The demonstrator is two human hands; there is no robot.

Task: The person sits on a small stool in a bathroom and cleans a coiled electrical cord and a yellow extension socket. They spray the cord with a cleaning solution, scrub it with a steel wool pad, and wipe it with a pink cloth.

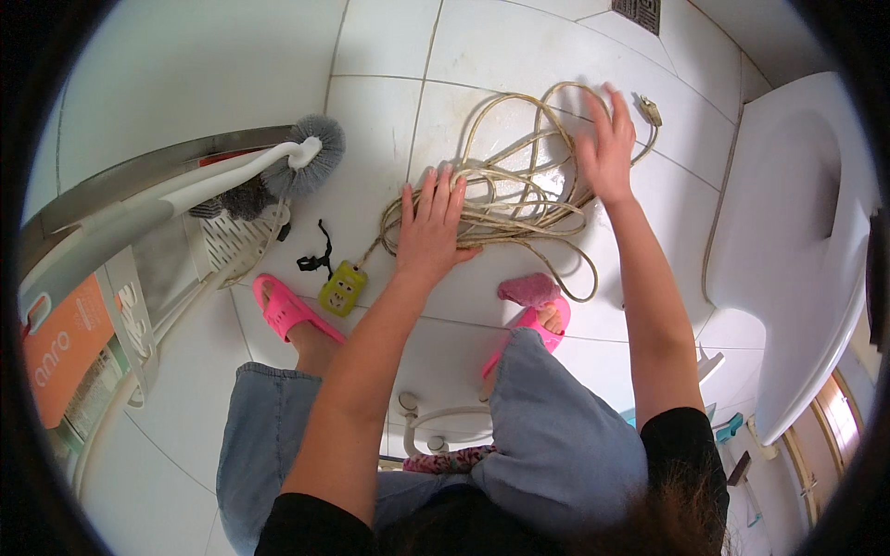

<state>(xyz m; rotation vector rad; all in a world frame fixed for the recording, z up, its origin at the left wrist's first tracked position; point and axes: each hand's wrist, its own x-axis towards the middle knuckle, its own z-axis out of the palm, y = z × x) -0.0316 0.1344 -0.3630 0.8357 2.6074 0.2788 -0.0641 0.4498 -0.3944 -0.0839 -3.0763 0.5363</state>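
A long yellowed extension cord (500, 215) lies in loose, tangled loops on the white tiled floor. My left hand (430, 233) rests palm down across the left side of the bundle, fingers extended. At the upper right, my right hand (609, 153) touches or hovers just over an outer loop; its fingers are spread and slightly blurred. The cord's plug (650, 111) lies beyond that hand. At the opposite end, a yellow-green socket block (343, 288) sits beside my left foot, with a black strap (316, 260) near it. A damp-looking pink cloth (528, 288) lies by my right foot.
A grey-bristled brush (304, 156) with a white handle juts in from a rack (240, 243) on the left. To the right stands a white ceramic bathroom fixture (779, 187). A floor drain (636, 12) is at the top. I wear pink slippers (288, 309).
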